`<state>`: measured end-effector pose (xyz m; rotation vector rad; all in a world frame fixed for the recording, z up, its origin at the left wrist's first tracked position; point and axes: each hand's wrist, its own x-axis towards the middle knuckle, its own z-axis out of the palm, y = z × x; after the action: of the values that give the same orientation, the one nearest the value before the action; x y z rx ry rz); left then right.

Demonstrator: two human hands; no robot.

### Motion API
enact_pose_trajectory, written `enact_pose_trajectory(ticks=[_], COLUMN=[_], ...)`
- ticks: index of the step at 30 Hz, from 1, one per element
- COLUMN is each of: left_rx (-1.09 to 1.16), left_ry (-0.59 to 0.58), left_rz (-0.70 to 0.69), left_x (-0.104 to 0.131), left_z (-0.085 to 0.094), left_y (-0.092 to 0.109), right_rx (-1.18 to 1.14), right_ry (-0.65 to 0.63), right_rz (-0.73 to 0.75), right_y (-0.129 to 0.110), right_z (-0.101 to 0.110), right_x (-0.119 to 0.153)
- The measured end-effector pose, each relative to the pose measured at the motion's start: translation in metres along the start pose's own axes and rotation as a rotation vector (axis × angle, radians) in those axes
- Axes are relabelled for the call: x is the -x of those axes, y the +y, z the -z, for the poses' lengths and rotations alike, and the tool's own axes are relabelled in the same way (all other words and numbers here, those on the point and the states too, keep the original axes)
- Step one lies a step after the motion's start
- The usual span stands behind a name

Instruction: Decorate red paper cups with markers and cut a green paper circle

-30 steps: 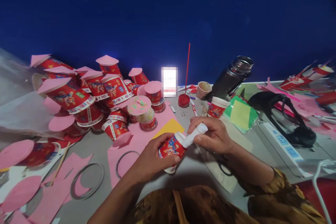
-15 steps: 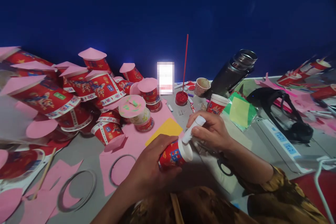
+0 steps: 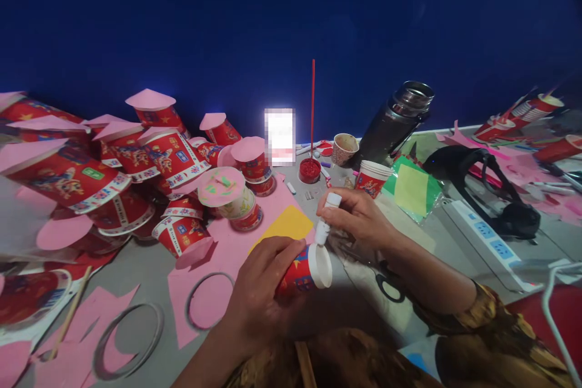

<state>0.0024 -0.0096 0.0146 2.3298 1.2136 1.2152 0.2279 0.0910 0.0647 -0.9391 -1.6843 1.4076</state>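
In my left hand (image 3: 261, 285) lies a red printed paper cup (image 3: 297, 279) on its side, its white rim facing right. My right hand (image 3: 357, 218) is closed around a white glue stick (image 3: 326, 221), held nearly upright. The stick's lower end touches the cup's rim at the top. Beneath and behind the cup is a yellow paper sheet (image 3: 288, 224) on pink paper (image 3: 236, 242). Near my right forearm a black scissor handle (image 3: 390, 288) shows; the blades are hard to make out.
Red cups with pink paper tops (image 3: 168, 157) crowd the left. Two grey rings (image 3: 130, 342) lie in front of them. Behind my right hand stand a red pot with a stick (image 3: 310, 171), stacked cups (image 3: 373, 177) and a thermos (image 3: 395, 118). A power strip (image 3: 484, 242) lies right.
The glue stick has gone from a slant to nearly upright, its tip still at the cup's rim. The cup is turned slightly in my left hand. The whole view has shifted a little.
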Motion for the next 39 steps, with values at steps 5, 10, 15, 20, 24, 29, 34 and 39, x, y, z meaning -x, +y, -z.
enact_pose_trajectory(ticks=[5, 10, 15, 20, 24, 29, 34, 39], left_rx=[-0.026, -0.016, 0.187, 0.542, 0.718, 0.787, 0.817, 0.836], left_ry=[0.180, 0.289, 0.263, 0.139, 0.043, -0.065, -0.163, -0.214], left_rz=[0.075, 0.282, 0.526, 0.771, 0.848, 0.873, 0.864, 0.845], left_x=[0.006, 0.008, 0.002, -0.008, -0.007, -0.003, -0.004, -0.008], left_z=[-0.005, -0.012, -0.007, 0.002, 0.003, 0.001, 0.002, 0.003], left_y=[-0.001, 0.002, 0.011, 0.015, 0.013, 0.008, 0.008, 0.012], right_rx=[-0.100, -0.092, -0.044, 0.112, 0.177, 0.204, 0.194, 0.186], right_ry=[0.120, 0.137, 0.134, 0.119, 0.117, 0.076, 0.012, 0.036], right_rz=[-0.043, -0.049, 0.042, 0.179, 0.273, 0.305, 0.331, 0.313], right_y=[0.006, 0.007, -0.001, -0.005, -0.009, -0.014, -0.014, -0.012], right_z=[-0.007, -0.012, -0.011, -0.006, -0.006, -0.007, -0.008, -0.005], right_x=[-0.003, -0.001, 0.006, 0.012, 0.014, 0.015, 0.017, 0.016])
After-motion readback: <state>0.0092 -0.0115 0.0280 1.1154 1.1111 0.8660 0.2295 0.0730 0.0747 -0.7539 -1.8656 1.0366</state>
